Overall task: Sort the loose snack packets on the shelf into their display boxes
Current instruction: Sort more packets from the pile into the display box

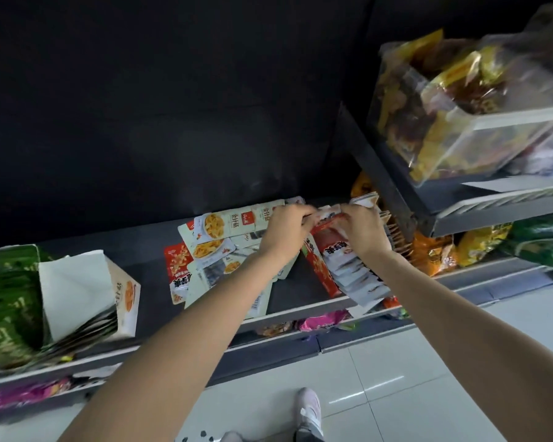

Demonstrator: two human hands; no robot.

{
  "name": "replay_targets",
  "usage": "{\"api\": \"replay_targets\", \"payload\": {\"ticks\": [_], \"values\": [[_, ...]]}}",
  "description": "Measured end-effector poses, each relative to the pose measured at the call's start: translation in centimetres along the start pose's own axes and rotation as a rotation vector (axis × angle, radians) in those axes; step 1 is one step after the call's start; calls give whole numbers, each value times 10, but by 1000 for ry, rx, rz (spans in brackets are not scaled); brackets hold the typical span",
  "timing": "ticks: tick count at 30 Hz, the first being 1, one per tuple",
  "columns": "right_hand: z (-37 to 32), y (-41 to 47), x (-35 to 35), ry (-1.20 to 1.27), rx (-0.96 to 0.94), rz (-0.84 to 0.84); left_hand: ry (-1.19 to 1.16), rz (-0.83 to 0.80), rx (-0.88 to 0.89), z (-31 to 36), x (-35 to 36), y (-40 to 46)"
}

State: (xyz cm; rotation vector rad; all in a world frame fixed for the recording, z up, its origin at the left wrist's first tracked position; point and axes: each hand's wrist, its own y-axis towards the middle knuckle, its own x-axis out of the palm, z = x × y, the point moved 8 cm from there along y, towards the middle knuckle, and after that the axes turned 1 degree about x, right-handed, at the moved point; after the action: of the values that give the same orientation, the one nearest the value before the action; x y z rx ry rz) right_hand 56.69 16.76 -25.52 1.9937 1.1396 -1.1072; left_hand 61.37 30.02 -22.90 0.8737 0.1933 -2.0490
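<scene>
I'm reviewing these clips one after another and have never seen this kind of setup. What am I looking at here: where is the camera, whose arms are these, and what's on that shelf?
There is no machine here. The single picture comes from a wide-angle camera worn on a person's head, looking down, so the two bare arms reaching forward are the wearer's own.

The left hand and the right hand meet over a dark store shelf. Together they pinch a few thin snack packets; the details are blurred.

Below the hands lies a loose pile of pale packets showing yellow food. To its right, a red display box holds a fanned row of white packets. At the far left stand a white display box and green packets. Upper right, a clear bin of yellow bags sits on a higher shelf. The wearer's shoe shows on the tiled floor.
</scene>
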Motion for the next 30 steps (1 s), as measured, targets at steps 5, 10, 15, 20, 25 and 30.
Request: {"api": "replay_targets", "payload": {"ticks": [5, 10, 15, 20, 25, 30], "values": [[30, 2, 17, 164, 86, -247, 36, -219, -56, -16, 36, -7], [49, 2, 35, 367, 329, -420, 113, -353, -69, -24, 78, -6], [45, 2, 53, -28, 154, -466, 147, -379, -111, -33, 88, -6], [-5, 0, 51, -13, -111, -287, 49, -189, -281, -69, 44, -17], [-73, -17, 85, 91, -266, -362, 43, 1, -497, -134, -8, -47], [-117, -27, 166, -50, -313, -558, 152, 127, -906, -223, -54, -109]]}}
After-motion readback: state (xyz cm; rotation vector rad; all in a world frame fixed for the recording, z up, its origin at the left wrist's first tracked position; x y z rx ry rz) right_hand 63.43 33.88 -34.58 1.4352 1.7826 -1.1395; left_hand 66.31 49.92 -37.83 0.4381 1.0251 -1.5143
